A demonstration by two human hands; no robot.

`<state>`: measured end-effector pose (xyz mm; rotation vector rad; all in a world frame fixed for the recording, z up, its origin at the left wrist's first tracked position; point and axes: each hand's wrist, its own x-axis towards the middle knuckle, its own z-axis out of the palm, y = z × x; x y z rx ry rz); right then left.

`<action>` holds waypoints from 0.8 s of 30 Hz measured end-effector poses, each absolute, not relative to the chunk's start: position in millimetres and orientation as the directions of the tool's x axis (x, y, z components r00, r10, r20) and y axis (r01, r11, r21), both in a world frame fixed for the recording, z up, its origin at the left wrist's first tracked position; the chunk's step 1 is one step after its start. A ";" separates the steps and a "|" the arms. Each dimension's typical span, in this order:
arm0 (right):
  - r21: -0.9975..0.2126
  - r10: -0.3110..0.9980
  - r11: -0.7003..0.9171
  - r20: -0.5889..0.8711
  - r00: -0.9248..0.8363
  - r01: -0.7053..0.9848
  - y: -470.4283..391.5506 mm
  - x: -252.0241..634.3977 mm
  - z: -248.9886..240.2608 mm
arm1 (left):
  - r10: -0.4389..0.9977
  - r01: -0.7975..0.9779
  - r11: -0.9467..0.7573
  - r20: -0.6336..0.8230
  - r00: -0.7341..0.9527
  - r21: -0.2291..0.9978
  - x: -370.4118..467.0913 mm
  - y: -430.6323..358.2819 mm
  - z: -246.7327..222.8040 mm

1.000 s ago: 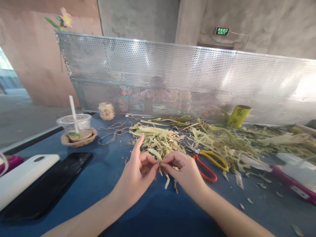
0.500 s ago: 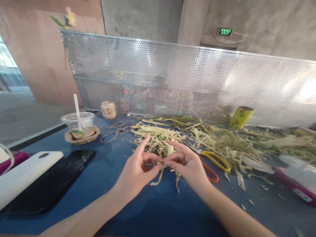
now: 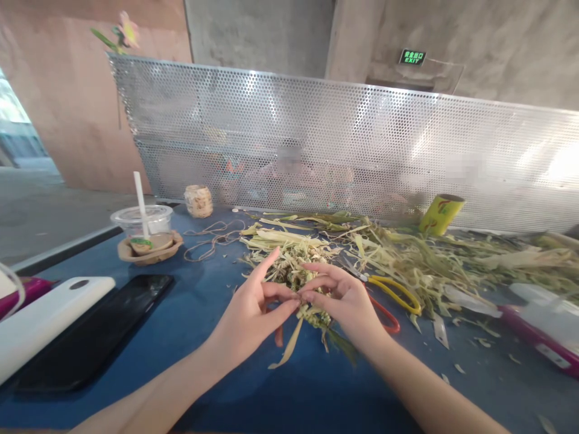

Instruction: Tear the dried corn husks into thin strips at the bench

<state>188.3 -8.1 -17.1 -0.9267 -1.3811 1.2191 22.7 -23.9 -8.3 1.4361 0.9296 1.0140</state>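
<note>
My left hand (image 3: 256,304) is closed in a pinch, its index finger raised. Its thumb and fingertips meet those of my right hand (image 3: 341,295), also pinching, over a small piece of pale corn husk. A loose husk strip (image 3: 290,346) hangs down from the fingertips. Just behind and under the fingers is a knotted, woven-looking husk bundle (image 3: 316,315), partly hidden by my right hand. A pile of pale green husks (image 3: 289,240) lies beyond the hands. To the right, scissors (image 3: 398,292) with yellow and red handles lie partly behind my right hand.
At left are a black phone (image 3: 94,331), a white device (image 3: 49,319) and a plastic cup (image 3: 149,220) in a brown bowl. Twine (image 3: 212,238) and a small woven pot (image 3: 198,201) lie beyond. Toward the right stand a yellow can (image 3: 442,214) and a purple-handled tool (image 3: 534,337).
My fingertips stay together, with the right hand shifted slightly. More of the woven bundle shows below the fingers, and the loose strip hangs lower and straighter.
</note>
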 end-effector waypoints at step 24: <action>-0.973 0.913 0.212 0.232 -0.337 -0.094 -6.7 191.6 -18.0 | 0.953 0.201 -0.127 0.063 0.296 0.971 20.2 -27.3 6.0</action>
